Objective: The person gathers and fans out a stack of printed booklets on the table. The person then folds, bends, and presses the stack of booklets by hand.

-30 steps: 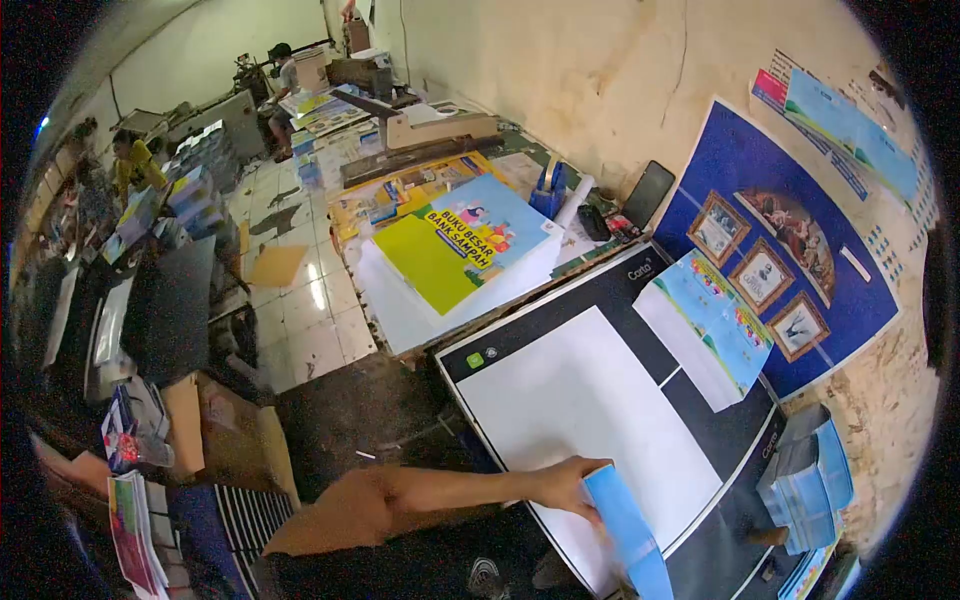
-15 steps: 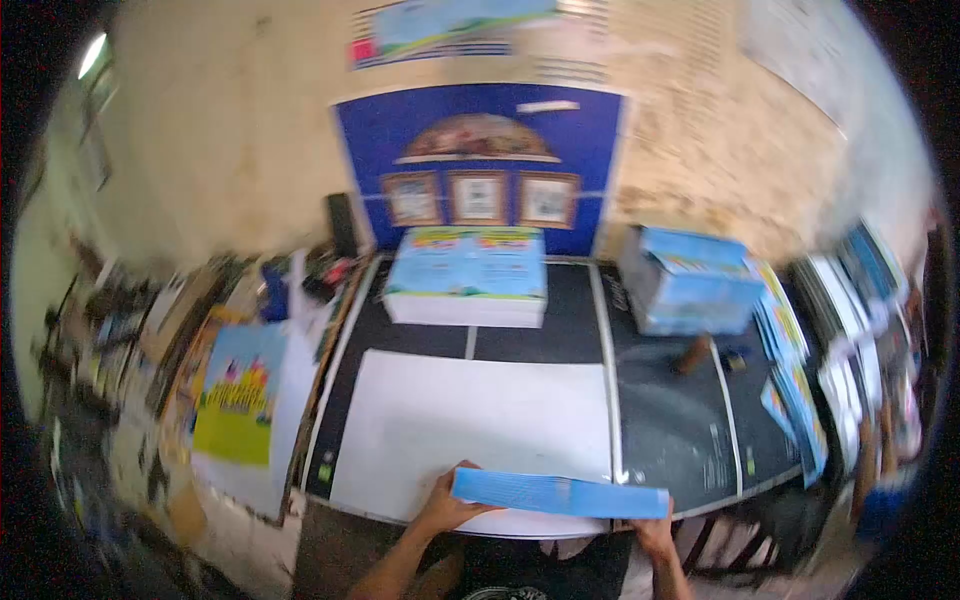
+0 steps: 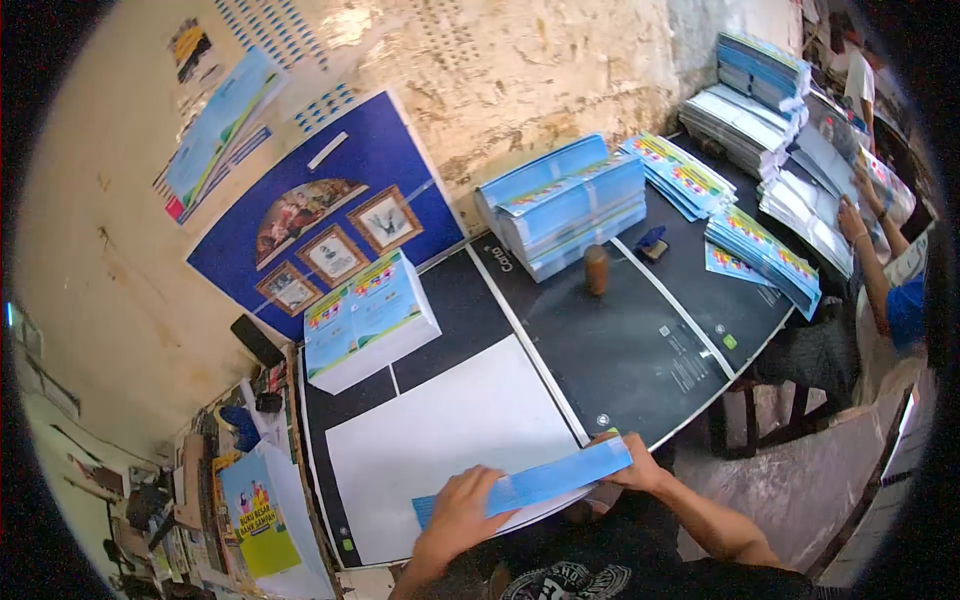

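A long, narrow blue stack of printed sheets (image 3: pixel 560 478) lies along the front edge of the large white sheet (image 3: pixel 450 425) on the black table. My left hand (image 3: pixel 465 508) rests over its left part, fingers wrapped on it. At its right end my right hand (image 3: pixel 628 465) grips the stack. Farther back, a thick block of blue printed sheets (image 3: pixel 367 320) stands beyond the white sheet. A tall bundle of blue folded booklets (image 3: pixel 570 205) is at the back, with a brown cylinder (image 3: pixel 596 270) in front of it.
Fanned blue booklets (image 3: pixel 765 255) and piled paper stacks (image 3: pixel 745 125) are at the right, where another person's hands (image 3: pixel 855 220) touch papers. A dark blue object (image 3: pixel 652 243) lies behind the cylinder. At lower left is a yellow-and-blue poster (image 3: pixel 258 515). The blue framed-picture board (image 3: pixel 325 215) leans on the wall.
The view has swung rightward. My right hand has come onto the blue stack's right end, and my left hand has shifted over its left part.
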The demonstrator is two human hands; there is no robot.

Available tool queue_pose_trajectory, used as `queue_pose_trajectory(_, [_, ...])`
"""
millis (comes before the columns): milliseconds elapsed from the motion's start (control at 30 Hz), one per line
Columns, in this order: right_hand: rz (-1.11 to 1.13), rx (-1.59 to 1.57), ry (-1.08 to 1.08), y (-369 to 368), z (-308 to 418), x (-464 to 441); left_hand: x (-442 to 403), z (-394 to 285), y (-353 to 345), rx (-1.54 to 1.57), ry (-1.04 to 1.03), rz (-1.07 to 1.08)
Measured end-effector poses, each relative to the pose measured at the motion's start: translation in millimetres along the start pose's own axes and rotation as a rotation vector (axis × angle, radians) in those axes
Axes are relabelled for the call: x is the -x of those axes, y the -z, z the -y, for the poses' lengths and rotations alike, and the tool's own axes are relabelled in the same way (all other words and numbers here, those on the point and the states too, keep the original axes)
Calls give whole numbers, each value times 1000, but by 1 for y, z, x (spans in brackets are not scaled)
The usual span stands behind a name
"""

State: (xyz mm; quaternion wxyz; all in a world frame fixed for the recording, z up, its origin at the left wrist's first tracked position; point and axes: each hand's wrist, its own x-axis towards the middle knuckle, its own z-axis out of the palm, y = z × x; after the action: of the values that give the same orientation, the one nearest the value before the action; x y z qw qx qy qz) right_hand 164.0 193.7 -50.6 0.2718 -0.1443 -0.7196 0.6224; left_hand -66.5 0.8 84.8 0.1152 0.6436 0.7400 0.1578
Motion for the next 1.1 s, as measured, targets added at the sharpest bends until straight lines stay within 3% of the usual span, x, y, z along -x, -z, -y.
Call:
queue_pose_trajectory(33, [5, -13, 43, 0, -3, 0, -12, -10, -6, -14, -49, 5])
queue_pose_trajectory(167, [-99, 35, -155, 0, -3, 4, -46, -17, -19, 12, -80, 126])
queue_pose_trajectory(267, [-76, 98, 177, 18, 13, -11, -57, -33, 6, -27, -117, 115])
queue_pose_trajectory(333, [-76, 69, 156, 24, 27, -21, -58, -44, 14, -42, -118, 91])
queue_pose_trajectory(500, [-95, 139, 47, 19, -29, -24, -70, -26, -29, -143, -68, 63])
queue_pose_trajectory(1100, [-105, 94, 36, 19, -26, -23, -68, -21, -25, -94, -82, 38])
